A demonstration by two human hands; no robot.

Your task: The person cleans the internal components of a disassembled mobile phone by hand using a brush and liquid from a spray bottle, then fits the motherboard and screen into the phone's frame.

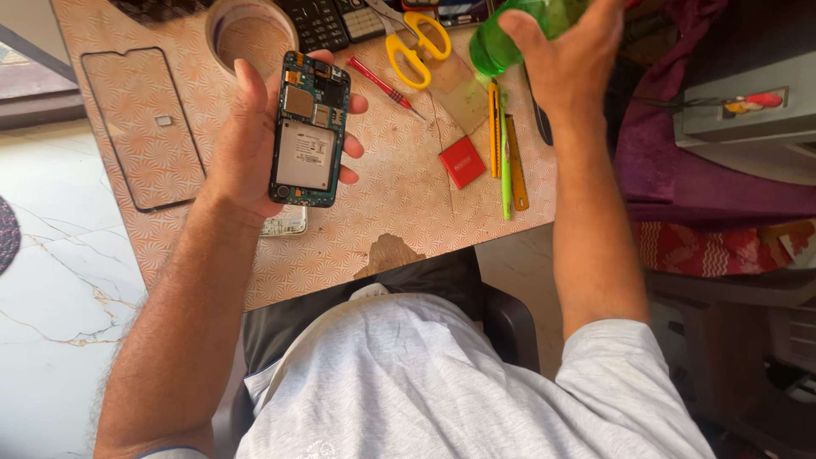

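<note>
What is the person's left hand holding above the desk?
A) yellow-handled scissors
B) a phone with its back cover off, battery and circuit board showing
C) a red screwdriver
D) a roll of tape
B: the left hand grips an opened phone with its silver battery and green circuit board exposed, while the scissors, red screwdriver and tape roll lie on the desk.

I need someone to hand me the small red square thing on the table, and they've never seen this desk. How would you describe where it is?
Start at the patterned table and find the yellow-handled scissors near its far edge. Come toward the person to the small red square, lying flat just left of the yellow and green stick tools. It is the only flat square piece; the red screwdriver is long and thin.
</note>
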